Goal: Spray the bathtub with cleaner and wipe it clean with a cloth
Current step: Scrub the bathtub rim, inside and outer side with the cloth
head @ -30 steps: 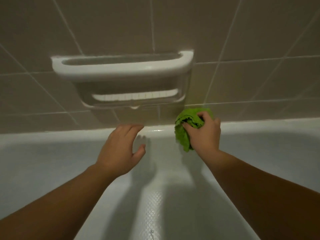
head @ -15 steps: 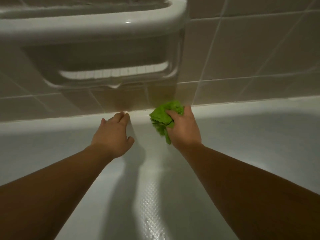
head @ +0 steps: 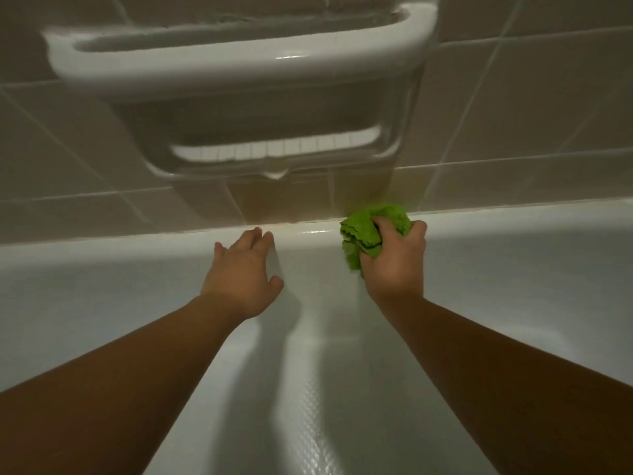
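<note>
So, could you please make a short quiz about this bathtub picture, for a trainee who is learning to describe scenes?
1. True or false: the right hand grips the green cloth.
2. Where do the fingers of the left hand rest?
A. on the soap dish
B. on the far rim of the bathtub
C. on the tub floor
3. Fill the gap: the soap dish is set into the ______ wall above the bathtub.

Key:
1. True. The fingers curl round the bunched cloth at the far rim, near the wall.
2. B. The fingers lie straight on the rim, to the left of the cloth.
3. Tiled.
</note>
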